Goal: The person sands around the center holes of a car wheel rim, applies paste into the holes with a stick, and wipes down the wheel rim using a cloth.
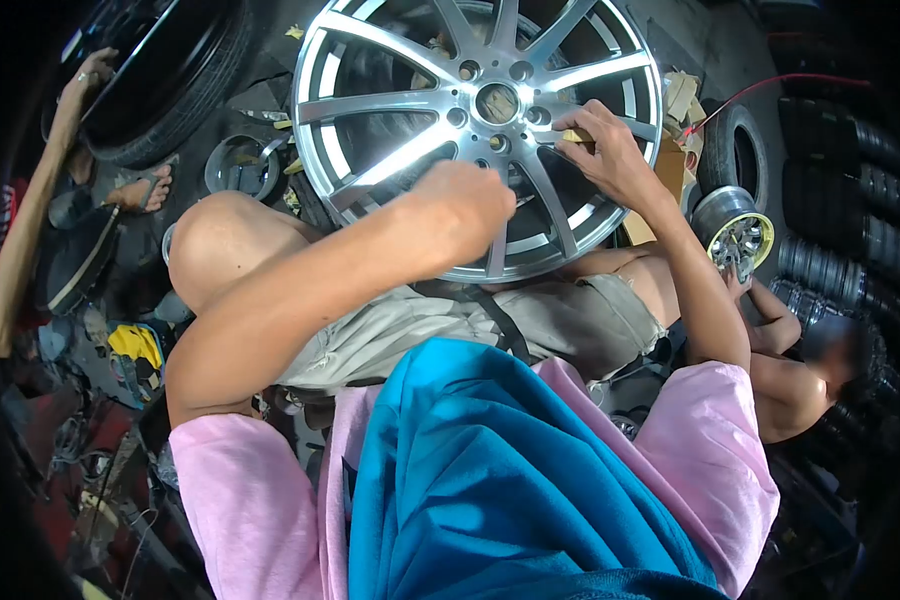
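A silver multi-spoke alloy wheel rim [438, 99] lies in front of my lap, with its hub hole and lug holes facing up. My left hand [460, 215] is closed in a fist over the near spokes, slightly blurred; anything inside it is hidden. On the right side of the hub, my right hand [605, 150] pinches a small yellowish piece [574, 135] against a spoke. That piece is too small to name for sure.
At the upper left another person's arm [45, 190] reaches to a tire [205, 100]. At right, a co-worker [785, 380] handles a smaller wheel [738, 228]. Stacked rims [825, 272] line the right side. A yellow cloth [135, 343] lies at left.
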`<state>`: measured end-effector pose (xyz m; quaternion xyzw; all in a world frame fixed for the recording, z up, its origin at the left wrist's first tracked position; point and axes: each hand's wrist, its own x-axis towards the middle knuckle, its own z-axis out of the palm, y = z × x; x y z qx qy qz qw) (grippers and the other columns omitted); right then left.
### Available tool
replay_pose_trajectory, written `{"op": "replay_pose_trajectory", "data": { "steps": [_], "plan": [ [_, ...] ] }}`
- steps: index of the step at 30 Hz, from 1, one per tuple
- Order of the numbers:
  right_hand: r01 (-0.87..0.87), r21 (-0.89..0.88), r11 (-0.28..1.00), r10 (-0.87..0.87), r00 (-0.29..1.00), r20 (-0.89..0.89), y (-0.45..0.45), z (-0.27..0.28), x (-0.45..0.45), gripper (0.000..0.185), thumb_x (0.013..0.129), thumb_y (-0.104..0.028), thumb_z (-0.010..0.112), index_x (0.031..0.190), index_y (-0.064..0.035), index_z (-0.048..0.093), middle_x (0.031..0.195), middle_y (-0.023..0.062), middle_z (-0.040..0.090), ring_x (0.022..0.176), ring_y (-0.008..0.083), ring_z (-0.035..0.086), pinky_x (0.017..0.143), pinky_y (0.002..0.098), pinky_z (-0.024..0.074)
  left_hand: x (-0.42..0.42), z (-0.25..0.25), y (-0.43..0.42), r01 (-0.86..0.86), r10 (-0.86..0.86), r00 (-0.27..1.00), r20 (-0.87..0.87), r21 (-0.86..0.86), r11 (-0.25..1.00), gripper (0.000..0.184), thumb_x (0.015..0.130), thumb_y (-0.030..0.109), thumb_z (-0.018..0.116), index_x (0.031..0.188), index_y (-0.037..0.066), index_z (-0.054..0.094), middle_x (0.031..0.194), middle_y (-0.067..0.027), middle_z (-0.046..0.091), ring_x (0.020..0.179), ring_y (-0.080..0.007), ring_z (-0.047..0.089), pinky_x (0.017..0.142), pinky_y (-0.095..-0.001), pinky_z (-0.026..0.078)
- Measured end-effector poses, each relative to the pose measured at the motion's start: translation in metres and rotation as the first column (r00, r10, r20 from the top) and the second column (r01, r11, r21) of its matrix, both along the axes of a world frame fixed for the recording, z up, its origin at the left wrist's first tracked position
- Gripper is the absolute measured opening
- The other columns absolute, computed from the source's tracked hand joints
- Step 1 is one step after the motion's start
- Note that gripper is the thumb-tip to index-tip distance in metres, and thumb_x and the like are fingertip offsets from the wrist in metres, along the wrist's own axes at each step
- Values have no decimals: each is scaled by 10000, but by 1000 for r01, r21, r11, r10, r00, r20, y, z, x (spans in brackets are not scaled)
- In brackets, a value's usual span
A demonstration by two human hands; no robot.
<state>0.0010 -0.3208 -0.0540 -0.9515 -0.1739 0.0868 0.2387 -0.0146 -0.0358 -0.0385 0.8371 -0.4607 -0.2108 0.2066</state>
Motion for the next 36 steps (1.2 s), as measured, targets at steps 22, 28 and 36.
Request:
{"op": "replay_pose_trajectory", "data": {
  "steps": [22, 28, 36],
  "plan": [
    [4, -148, 989, -4, 1000, 0, 16, -4, 8, 216, 943, -152, 755, 1071, 16, 709, 1089, 231, 630, 965, 439, 667, 877, 492, 536, -2, 9, 8, 39, -39, 999, -18, -9, 999, 141, 885, 89, 702, 824, -10, 782, 814, -228, 737, 847, -398, 757, 766, -473, 602],
    [-76, -116, 990, 88, 992, 94, 14, -9, 11, 242, 935, -120, 762, 1130, 5, 691, 1079, 186, 606, 965, 412, 687, 852, 492, 540, -2, 7, 8, 26, -26, 1000, -2, -33, 999, 131, 870, 78, 698, 810, -4, 780, 803, -230, 732, 832, -392, 754, 766, -469, 598],
    [-177, -284, 942, 169, 984, -53, 12, -4, 29, 239, 897, -104, 759, 1102, -11, 679, 1119, 189, 633, 994, 429, 666, 904, 511, 527, 0, 10, 7, 30, -31, 999, -23, -54, 998, 122, 854, 57, 694, 791, -13, 771, 778, -234, 718, 815, -396, 748, 744, -462, 590]
  ]
}}
